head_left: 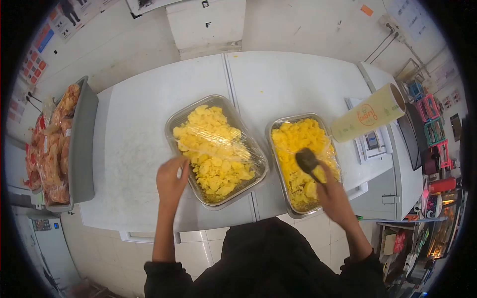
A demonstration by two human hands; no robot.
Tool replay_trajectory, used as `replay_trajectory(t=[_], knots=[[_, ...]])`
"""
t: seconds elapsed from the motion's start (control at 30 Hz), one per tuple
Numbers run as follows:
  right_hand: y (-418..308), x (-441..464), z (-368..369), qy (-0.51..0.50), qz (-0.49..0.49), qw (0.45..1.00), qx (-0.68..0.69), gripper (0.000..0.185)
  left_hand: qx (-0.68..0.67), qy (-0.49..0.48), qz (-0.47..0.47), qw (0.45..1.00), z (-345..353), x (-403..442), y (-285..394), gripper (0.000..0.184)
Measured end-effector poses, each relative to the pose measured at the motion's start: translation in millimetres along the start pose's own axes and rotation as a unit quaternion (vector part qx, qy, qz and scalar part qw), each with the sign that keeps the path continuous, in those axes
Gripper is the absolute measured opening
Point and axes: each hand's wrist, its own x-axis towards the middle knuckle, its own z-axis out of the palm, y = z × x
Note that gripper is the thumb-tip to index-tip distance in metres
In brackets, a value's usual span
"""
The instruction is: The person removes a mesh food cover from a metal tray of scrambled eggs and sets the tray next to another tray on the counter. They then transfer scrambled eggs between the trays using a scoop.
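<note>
“…FFY” on roll (368, 113); “F” on panel (211, 32)

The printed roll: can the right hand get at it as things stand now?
Probably yes: nothing visible blocks the way from the right hand to the printed roll, but the dark spoon in its grip should likely be put down first.

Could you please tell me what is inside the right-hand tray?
The tray holds yellow chunks. The dark spoon and right hand hide some, and the chunks cover the tray's bottom.

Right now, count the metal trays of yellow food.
2: the left tray, at centre, beside the left hand, and the right tray, below the dark spoon in the right hand. Any stacked beneath would be hidden.
</note>
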Motion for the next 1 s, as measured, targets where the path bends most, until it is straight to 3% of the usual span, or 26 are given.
replay_trajectory(t=[0.07,0.1,0.17,0.2,0.23,0.27,0.3,0.37,0.4,0.43,0.5,0.63,0.83,0.9,1.0], knots=[[23.7,-12.8,-14.0,0.052,0.107,0.988,0.100,0.049,-0.088,-0.008,-0.032,0.996,2.8,-27.6,33.2,0.009],[31.4,-18.7,-16.0,0.053,0.111,0.987,0.101,0.049,-0.150,-0.044,-0.052,0.986,3.8,-40.9,58.4,0.010],[44.5,-32.0,-16.0,-0.004,0.171,0.980,0.099,0.043,-0.287,-0.134,-0.091,0.944,17.9,-67.5,105.6,0.011],[45.8,-37.9,-13.9,-0.022,0.161,0.986,0.031,0.041,-0.360,-0.185,-0.109,0.908,30.6,-79.8,123.2,0.012],[49.8,-43.6,-9.0,-0.023,0.165,0.986,0.032,0.041,-0.366,-0.269,-0.146,0.879,43.6,-89.7,138.5,0.016],[56.6,-48.4,-1.2,-0.041,0.137,0.988,-0.056,0.042,-0.370,-0.351,-0.181,0.841,57.0,-99.4,149.5,0.019],[63.9,-51.4,5.9,-0.060,0.108,0.982,-0.145,0.042,-0.373,-0.355,-0.180,0.838,72.8,-111.5,155.3,0.019],[72.5,-56.2,11.3,-0.050,0.090,0.975,-0.197,0.044,-0.394,-0.447,-0.278,0.754,107.6,-138.4,163.6,0.040],[72.1,-53.2,9.6,-0.028,0.102,0.969,-0.222,0.043,-0.483,-0.440,-0.271,0.707,121.1,-146.7,167.3,0.047],[71.7,-51.4,7.5,-0.007,0.115,0.962,-0.246,0.043,-0.487,-0.449,-0.269,0.699,121.9,-144.0,176.7,0.047],[71.0,-48.5,1.8,0.018,0.125,0.962,-0.242,0.043,-0.526,-0.442,-0.358,0.632,124.6,-135.4,190.6,0.039],[65.9,-41.8,11.9,0.037,0.102,0.971,-0.215,0.046,-0.512,-0.417,-0.337,0.671,126.6,-133.4,205.8,0.036],[64.7,-14.4,62.0,0.066,0.019,0.955,-0.288,0.063,-0.536,-0.374,-0.365,0.664,123.4,-136.5,213.7,0.029],[60.2,-7.2,72.4,0.017,-0.001,0.934,-0.357,0.070,-0.538,-0.373,-0.359,0.665,124.1,-136.1,212.7,0.029],[74.6,1.1,80.5,-0.028,-0.007,0.960,-0.279,0.072,-0.543,-0.360,-0.355,0.670,125.7,-136.7,213.2,0.028]])
